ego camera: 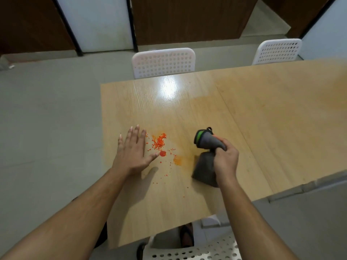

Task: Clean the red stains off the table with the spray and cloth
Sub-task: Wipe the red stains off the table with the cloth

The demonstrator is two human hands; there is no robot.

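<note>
left hand [132,152]: flat, fingers spread, on table [244,113]. right hand [225,160]: gripping spray [206,142] with cloth [204,169]. red stains [159,145]: between hands, just beside left fingertips.

Perhaps an office break room: wooden tables [262,109], white perforated chairs [163,61], partition panels [97,21].

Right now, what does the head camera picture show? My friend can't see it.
The right hand grips a grey spray bottle above a wooden table, nozzle toward red-orange stains. The left hand is spread open beside them. White chairs stand behind.
</note>
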